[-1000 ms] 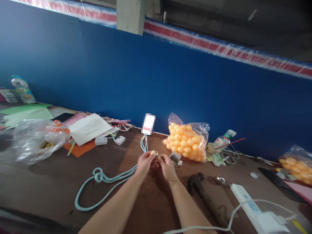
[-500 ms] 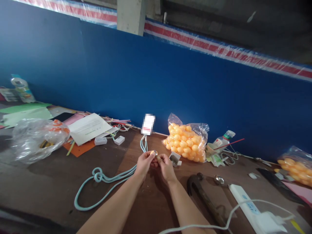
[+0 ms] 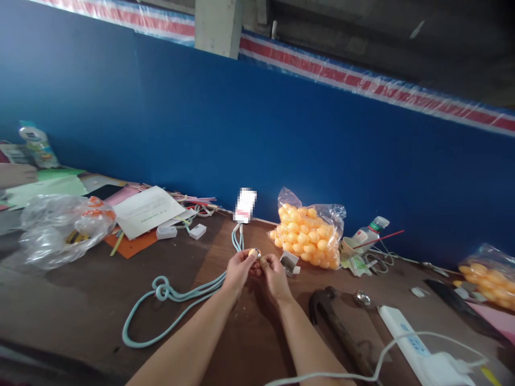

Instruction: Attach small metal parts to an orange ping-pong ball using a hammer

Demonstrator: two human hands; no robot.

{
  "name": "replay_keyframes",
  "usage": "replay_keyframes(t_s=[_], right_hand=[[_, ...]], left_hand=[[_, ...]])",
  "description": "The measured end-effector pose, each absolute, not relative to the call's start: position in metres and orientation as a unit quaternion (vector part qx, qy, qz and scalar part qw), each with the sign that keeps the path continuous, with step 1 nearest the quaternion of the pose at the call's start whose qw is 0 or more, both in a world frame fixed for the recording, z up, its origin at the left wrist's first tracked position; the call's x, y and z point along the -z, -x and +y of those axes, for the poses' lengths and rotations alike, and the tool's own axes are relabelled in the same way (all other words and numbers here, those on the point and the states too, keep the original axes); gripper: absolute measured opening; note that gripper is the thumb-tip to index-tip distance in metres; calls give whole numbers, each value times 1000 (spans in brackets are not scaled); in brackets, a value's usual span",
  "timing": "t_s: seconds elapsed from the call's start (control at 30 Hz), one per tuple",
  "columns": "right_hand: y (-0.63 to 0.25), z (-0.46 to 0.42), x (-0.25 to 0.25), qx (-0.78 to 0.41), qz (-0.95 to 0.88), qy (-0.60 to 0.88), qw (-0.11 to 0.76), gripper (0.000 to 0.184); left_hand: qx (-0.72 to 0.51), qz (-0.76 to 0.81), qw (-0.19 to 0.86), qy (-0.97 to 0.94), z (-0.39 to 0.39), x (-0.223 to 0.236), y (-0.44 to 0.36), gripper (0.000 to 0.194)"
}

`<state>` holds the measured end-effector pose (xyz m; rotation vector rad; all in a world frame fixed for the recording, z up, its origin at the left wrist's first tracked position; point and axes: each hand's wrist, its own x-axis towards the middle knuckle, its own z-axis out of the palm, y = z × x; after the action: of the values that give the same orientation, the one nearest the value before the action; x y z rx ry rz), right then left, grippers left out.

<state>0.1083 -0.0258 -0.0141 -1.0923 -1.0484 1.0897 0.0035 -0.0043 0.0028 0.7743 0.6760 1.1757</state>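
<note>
My left hand (image 3: 240, 268) and my right hand (image 3: 274, 273) meet at the middle of the table, fingers closed. An orange ball (image 3: 252, 252), like a ping-pong ball, is pinched in the left fingers, with a small shiny bit on its right side. The right thumb and fingers press together against that side; what they grip is too small to make out. Just right of them lies a small open box (image 3: 288, 262) with dark bits inside. Behind the hands, a pale blue cord (image 3: 237, 238) runs to a white blurred card (image 3: 245, 205).
A bag of orange balls (image 3: 308, 236) stands behind right. A claw hammer (image 3: 336, 321), a shiny metal piece (image 3: 361, 298) and a power strip (image 3: 406, 338) lie right. A plastic bag (image 3: 44, 230) and papers (image 3: 147, 212) lie left. Another person's arm (image 3: 18, 175) shows far left.
Another person's arm has come into view at the far left edge. My hands stay in place, with the ball turned slightly at most.
</note>
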Motion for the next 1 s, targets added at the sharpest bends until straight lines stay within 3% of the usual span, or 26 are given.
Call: replay_keyframes(t_s=[0.5,0.83,1.0], right_hand=[[-110,-30,7,-501,-419,449,609,24],[-109,-30,2,-452,-455,496,586,31],[-109,-33,-4,-435,-463,501,587,31]], left_hand=[[-505,282,770,-270,-5,1,-1,30],[-491,295,757,-313,-4,10,-4,33],[-501,258,772,-293,-1,12,-6,26]])
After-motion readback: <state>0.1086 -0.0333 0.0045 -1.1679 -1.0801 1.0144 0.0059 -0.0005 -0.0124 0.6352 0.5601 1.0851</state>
